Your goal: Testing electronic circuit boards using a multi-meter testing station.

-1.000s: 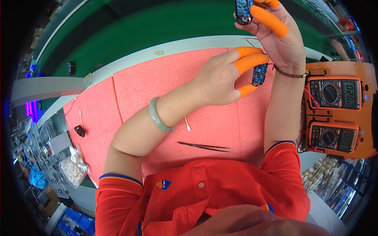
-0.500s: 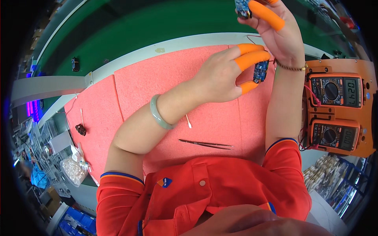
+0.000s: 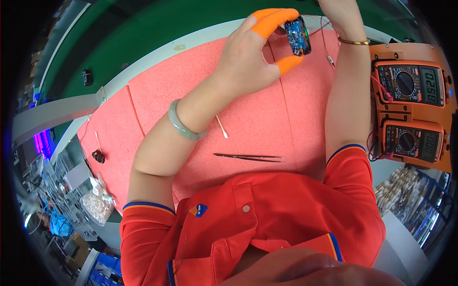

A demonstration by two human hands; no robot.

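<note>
My left hand (image 3: 248, 57), with orange finger cots on the thumb and fingers, is closed around a small blue circuit board (image 3: 296, 37) in a black frame. The board stands on edge between thumb and fingertips, above the far part of the pink foam mat (image 3: 191, 62). My right hand (image 3: 342, 16) reaches over the white rail at the far edge. Its fingers run out past the top of the picture, so what they hold is hidden. Thin test wires (image 3: 329, 55) hang beside my right wrist.
Two orange multimeters (image 3: 405, 83) sit in an orange stand at the right. Black tweezers (image 3: 248, 157) and a cotton swab (image 3: 223, 127) lie on the mat. A bag of white swabs (image 3: 97, 207) is at the left. On the green belt (image 3: 138, 33) lies a small dark module (image 3: 87, 77).
My left hand has moved up and left with the circuit board, which now faces me more fully. My right hand has gone upward, taking the second board it held out of view.
</note>
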